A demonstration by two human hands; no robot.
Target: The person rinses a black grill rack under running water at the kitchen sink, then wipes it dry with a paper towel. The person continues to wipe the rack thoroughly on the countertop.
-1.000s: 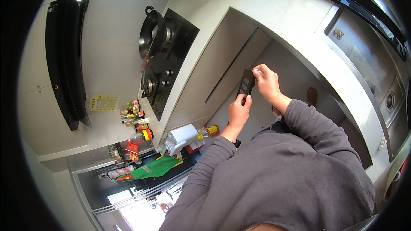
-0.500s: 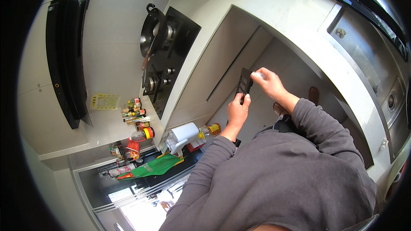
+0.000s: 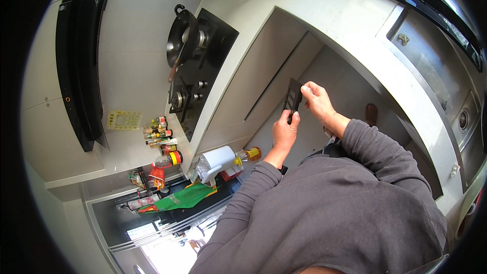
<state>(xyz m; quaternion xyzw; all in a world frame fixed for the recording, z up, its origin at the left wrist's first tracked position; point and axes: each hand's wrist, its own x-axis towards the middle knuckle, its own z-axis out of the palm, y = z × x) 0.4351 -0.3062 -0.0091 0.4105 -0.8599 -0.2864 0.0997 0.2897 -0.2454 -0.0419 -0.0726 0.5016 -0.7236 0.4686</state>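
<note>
My left hand (image 3: 284,134) is wrapped round the lower end of a flat, dark tool with slots (image 3: 293,94), held tilted over the floor in front of me. Its exact kind is hard to make out. My right hand (image 3: 318,102) is closed in a pinch at the tool's upper right edge, thumb and fingertips together; whatever lies between them is hidden. Both grey-sleeved forearms reach forward from my body.
A black wok (image 3: 178,38) sits on the gas hob (image 3: 215,35) at left. Sauce bottles (image 3: 161,133) line the counter, near a white jug-like container (image 3: 217,162). A metal sink (image 3: 431,50) is at right. One foot (image 3: 372,115) shows on the floor.
My right hand has shifted slightly, its fingertips now turned more against the tool's upper edge. The slotted tool has tilted a little to the right. My left hand keeps its grip.
</note>
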